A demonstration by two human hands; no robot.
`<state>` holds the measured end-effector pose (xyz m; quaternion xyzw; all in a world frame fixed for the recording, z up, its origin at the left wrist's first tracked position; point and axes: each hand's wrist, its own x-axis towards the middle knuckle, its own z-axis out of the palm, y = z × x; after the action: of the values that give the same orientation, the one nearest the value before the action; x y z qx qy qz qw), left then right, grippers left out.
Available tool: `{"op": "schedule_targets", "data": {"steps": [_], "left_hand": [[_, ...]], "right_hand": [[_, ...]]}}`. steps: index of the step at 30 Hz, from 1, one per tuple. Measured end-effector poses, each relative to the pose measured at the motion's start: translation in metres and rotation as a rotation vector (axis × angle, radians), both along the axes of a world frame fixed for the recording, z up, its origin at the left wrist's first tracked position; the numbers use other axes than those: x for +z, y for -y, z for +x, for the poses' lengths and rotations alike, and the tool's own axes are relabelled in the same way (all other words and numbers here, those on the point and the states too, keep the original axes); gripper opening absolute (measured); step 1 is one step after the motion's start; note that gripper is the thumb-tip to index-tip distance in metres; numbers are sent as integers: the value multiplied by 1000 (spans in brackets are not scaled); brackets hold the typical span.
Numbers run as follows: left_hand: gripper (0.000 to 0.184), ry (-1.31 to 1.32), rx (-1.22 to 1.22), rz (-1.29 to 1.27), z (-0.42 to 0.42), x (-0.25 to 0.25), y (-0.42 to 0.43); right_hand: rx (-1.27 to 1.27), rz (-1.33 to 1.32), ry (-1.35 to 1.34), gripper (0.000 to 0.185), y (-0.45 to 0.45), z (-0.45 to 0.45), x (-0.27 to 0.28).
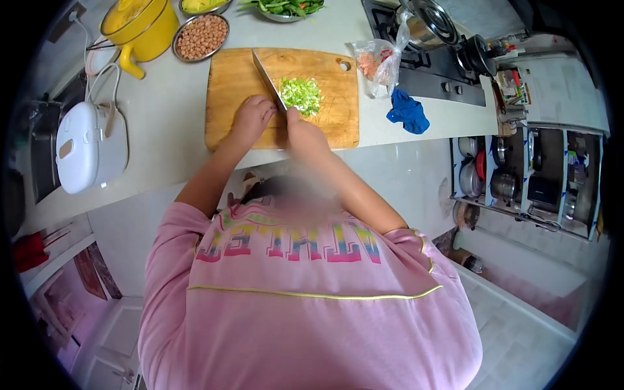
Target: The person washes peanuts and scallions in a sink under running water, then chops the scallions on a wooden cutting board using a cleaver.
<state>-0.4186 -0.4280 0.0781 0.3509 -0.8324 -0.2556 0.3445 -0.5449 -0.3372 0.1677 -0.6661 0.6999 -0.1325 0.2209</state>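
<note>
A kitchen knife (pixel 265 77) is in my right hand (pixel 306 135), its fingers wrapped round the handle. The blade points away from me and slightly left, over the wooden cutting board (pixel 231 75). On the board, just right of the blade, lies a loose heap of chopped green onion (pixel 302 95). My left hand (pixel 254 119) rests on the board left of the knife, with fingers bent and drawn together close to the blade. Whatever its fingertips may hold is hidden.
Behind the board stand a metal bowl of peanuts (pixel 201 37), a yellow pot (pixel 146 29) and a dish of green leaves (pixel 286 12). A white lidded appliance (pixel 91 146) sits left. To the right are a plastic bag (pixel 385 64), a blue cloth (pixel 408 112) and a gas stove (pixel 448 81).
</note>
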Motion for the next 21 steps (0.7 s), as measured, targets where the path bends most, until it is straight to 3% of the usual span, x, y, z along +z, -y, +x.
{"op": "schedule_targets", "data": {"steps": [4, 8, 11, 14, 17, 21], "left_hand": [[10, -18, -39, -13, -1, -2, 3], [15, 84, -50, 138, -10, 15, 1], [17, -176, -101, 416, -29, 15, 6], [19, -206, -50, 535, -33, 29, 12], [24, -75, 0, 421, -16, 21, 20], [20, 23, 61, 323, -20, 20, 7]], "right_hand": [[-61, -190, 212, 29, -6, -26, -15], [-234, -266, 194, 28, -27, -51, -7], [-364, -192, 286, 31, -31, -67, 9], [-303, -222, 247, 31, -35, -78, 8], [-132, -218, 181, 31, -37, -83, 2], [-83, -158, 168, 30, -32, -79, 7]]}}
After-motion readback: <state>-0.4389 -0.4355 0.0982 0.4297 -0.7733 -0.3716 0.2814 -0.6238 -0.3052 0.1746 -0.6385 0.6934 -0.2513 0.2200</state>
